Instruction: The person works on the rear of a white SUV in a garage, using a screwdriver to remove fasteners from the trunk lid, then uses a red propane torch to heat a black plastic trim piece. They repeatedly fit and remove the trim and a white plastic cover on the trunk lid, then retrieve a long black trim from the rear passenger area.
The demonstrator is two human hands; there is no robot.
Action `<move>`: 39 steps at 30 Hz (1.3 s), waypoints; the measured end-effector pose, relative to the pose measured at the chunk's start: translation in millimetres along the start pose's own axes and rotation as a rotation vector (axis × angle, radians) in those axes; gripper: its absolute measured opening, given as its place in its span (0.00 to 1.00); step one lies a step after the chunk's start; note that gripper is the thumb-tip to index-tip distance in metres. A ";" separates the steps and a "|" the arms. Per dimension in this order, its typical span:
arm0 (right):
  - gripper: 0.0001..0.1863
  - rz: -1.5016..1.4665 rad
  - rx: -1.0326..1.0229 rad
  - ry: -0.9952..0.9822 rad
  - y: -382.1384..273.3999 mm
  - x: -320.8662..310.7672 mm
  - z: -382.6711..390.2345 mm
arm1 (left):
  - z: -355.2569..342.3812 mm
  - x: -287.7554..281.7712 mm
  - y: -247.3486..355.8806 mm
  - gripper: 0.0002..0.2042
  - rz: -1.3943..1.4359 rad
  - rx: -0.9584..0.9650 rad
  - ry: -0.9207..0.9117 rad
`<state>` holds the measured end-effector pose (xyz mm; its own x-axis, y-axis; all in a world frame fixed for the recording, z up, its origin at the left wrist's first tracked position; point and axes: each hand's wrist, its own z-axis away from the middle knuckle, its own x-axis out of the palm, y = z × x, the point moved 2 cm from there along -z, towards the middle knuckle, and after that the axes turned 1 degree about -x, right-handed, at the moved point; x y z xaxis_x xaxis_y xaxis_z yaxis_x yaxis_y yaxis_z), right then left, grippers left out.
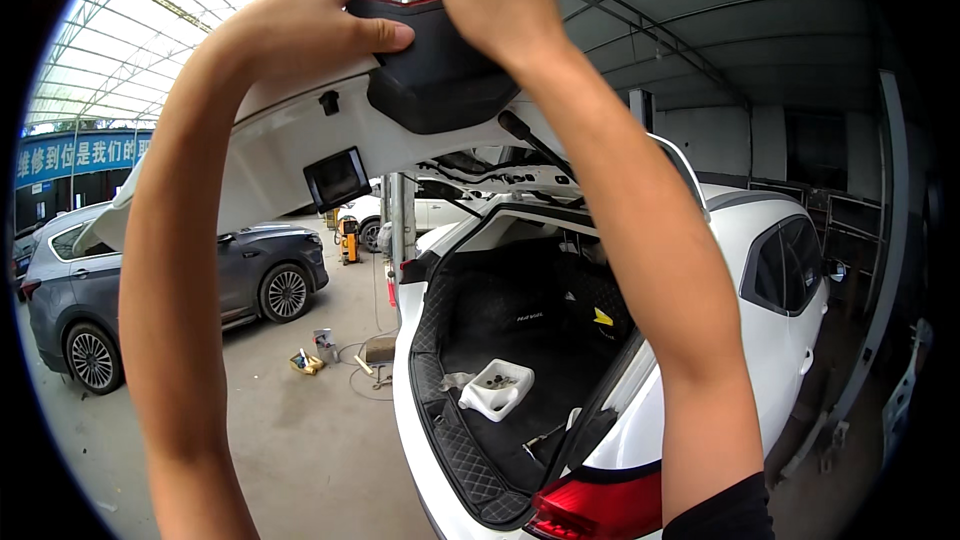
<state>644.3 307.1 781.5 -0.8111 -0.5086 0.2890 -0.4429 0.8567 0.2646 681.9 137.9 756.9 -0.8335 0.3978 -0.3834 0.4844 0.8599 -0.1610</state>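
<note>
Overhead, my left hand (335, 25) grips a black plastic trim piece (435, 80) on the raised white tailgate (270, 160), its thumb on the black face. My right hand (500, 5) is at the same piece's upper right edge, near a red strip, fingers closed and partly cut off by the frame. A small black-framed panel (335, 178) is on the tailgate below. Under it, the open boot (530, 290) of the white car (760, 200) holds a cut white plastic container (500, 390) with small parts in it.
A grey SUV (250, 260) stands at left on the concrete floor (290, 440). A white car (440, 210), a yellow machine (349, 238) and a lift post are behind. Small tools and containers (320, 350) lie on the floor. A metal post (870, 240) and shelving stand at right.
</note>
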 end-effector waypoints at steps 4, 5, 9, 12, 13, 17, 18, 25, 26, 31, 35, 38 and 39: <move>0.22 -0.188 -0.125 0.440 -2.4 -74.1 -40.7 | -9.5 -7.2 -4.9 0.28 -0.123 -0.031 0.003; 0.22 -0.127 -0.233 0.521 -15.6 -115.2 -60.4 | -17.8 -10.9 5.7 0.28 -0.050 0.013 0.078; 0.18 -0.139 -0.386 0.741 -17.2 -128.1 -70.7 | -28.4 -12.3 7.5 0.29 -0.072 0.022 0.031; 0.15 -0.173 -0.387 0.695 -19.5 -119.5 -72.2 | -37.8 -16.4 14.2 0.29 -0.049 0.046 0.037; 0.14 -0.153 -0.366 0.713 -13.0 -108.8 -70.0 | -42.1 -17.8 10.4 0.29 -0.069 0.042 0.024; 0.13 -0.083 -0.315 0.714 2.8 -79.4 -67.7 | -51.6 -19.2 4.9 0.27 -0.091 0.042 -0.020; 0.13 -0.065 -0.312 0.701 4.4 -78.8 -69.3 | -54.6 -21.0 6.9 0.27 -0.080 0.047 -0.012; 0.21 0.208 0.033 0.295 50.4 2.9 -55.2 | -75.2 -26.1 9.3 0.25 -0.096 0.076 0.002; 0.22 0.162 0.083 0.303 59.1 1.6 -58.1 | -79.3 -24.6 8.4 0.24 -0.088 0.089 -0.006; 0.20 -0.030 0.103 0.458 71.5 -35.4 -79.9 | -92.6 -26.2 9.1 0.24 -0.100 0.096 0.013; 0.19 -0.135 0.002 0.402 61.7 -43.9 -62.9 | -100.5 -27.8 9.3 0.24 -0.121 0.102 0.019; 0.19 -0.148 -0.060 0.319 69.4 -26.8 -39.9 | -107.2 -27.2 7.9 0.25 -0.127 0.096 0.017; 0.18 -0.118 -0.035 0.314 78.3 -16.1 -33.1 | -110.1 -26.9 8.4 0.25 -0.128 0.105 0.017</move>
<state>635.3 379.4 828.0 -0.5952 -0.6106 0.5224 -0.5090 0.7895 0.3428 679.1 169.7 866.0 -0.8942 0.2927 -0.3387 0.3980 0.8662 -0.3021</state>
